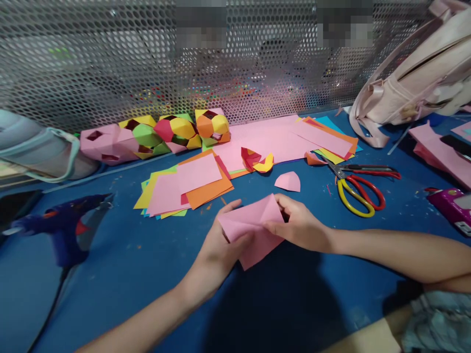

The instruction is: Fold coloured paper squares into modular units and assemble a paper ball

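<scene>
A pink sheet of paper (253,240), bent over on itself, is held above the blue table in both hands. My left hand (224,245) grips its left side, with the thumb across the front. At the upper right corner, my right hand (298,220) pinches the paper between thumb and fingers. Just beyond the hands lies a small pink cut piece (288,181) with a rounded edge. Curved red and yellow paper pieces (257,161) sit behind it. Scissors (355,193) with yellow and red handles rest to the right of my right hand.
A blue glue gun (62,225) stands at left with its cord trailing forward. Stacked coloured sheets (184,186) lie mid-table. Folded paper balls (154,135) line the back near a perforated metal screen (239,73). A pale backpack (415,78) and purple tool (449,208) are at right.
</scene>
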Motion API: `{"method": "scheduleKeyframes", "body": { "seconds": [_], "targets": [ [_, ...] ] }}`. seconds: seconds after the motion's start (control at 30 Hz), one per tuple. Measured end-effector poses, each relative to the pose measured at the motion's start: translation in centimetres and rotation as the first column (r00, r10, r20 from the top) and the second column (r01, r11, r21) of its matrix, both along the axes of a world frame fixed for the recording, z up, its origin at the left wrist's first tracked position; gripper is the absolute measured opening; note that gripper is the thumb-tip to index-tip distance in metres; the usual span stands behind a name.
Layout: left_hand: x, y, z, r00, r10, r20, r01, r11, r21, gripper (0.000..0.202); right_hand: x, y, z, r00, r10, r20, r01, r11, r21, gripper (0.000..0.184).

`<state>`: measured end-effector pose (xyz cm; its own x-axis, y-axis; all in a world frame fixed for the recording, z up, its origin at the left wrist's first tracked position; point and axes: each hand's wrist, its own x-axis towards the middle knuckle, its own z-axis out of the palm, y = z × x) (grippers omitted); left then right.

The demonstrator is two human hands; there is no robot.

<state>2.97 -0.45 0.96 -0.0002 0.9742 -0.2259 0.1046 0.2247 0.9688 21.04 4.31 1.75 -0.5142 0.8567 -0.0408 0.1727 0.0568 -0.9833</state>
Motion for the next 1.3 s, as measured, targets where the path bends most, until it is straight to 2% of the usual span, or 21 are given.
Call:
{"method": "scheduleKeyframes", "body": {
  "seconds": [0.13,0.33,0.4,0.5,0.6,0.77,0.9,1.03,1.1,1.23,1.3],
  "targets": [
    [-0.2,0.3,-0.7,0.975,-0.057,-0.217,0.072,0.996,0.059,0.057,0.1,0.2,-0.1,0.998,-0.002,0.065,-0.003,0.997,0.082,0.040],
    [-1.0,1.4,-0.7,0.886,-0.067,-0.459,0.139,0.982,0.125,0.048,0.2,1.0,-1.2,0.986,0.023,0.166,-0.057,0.978,0.200,0.035],
    [-1.2,1.5,-0.8,0.835,-0.074,-0.546,0.180,0.973,0.143,0.047,0.3,1.3,-1.3,0.966,0.000,0.257,-0.086,0.943,0.322,0.035],
    [-1.3,1.4,-1.2,0.746,-0.077,-0.661,0.265,0.946,0.189,0.046,0.3,1.4,-1.3,0.931,-0.003,0.366,-0.196,0.840,0.505,0.037],
    [-1.3,1.2,-1.6,0.697,-0.087,-0.712,0.372,0.892,0.256,0.045,0.3,1.3,-1.4,0.917,0.017,0.398,-0.261,0.781,0.568,0.037],
    [-1.5,1.3,-2.1,0.717,-0.093,-0.691,0.489,0.774,0.403,0.052,0.3,1.4,-2.0,0.919,0.075,0.386,-0.308,0.748,0.587,0.039],
    [-1.7,1.2,-2.4,0.685,-0.046,-0.727,0.543,0.697,0.468,0.056,0.3,1.3,-2.2,0.906,0.081,0.415,-0.348,0.701,0.622,0.039],
    [-2.0,1.1,-2.4,0.648,-0.008,-0.762,0.582,0.650,0.488,0.053,0.3,1.2,-2.0,0.877,0.077,0.474,-0.405,0.650,0.643,0.033],
    [-2.0,1.1,-2.3,0.609,0.021,-0.793,0.607,0.630,0.483,0.049,0.2,1.2,-1.9,0.853,0.061,0.518,-0.444,0.607,0.659,0.028],
    [-2.1,1.1,-1.6,0.521,0.056,-0.851,0.698,0.546,0.463,0.046,0.3,1.4,-1.9,0.810,-0.013,0.586,-0.504,0.496,0.707,0.022],
    [-2.3,1.0,-1.5,0.511,0.047,-0.858,0.717,0.527,0.456,0.045,0.4,1.6,-2.0,0.811,-0.048,0.582,-0.495,0.474,0.728,0.023]
  ]
}}
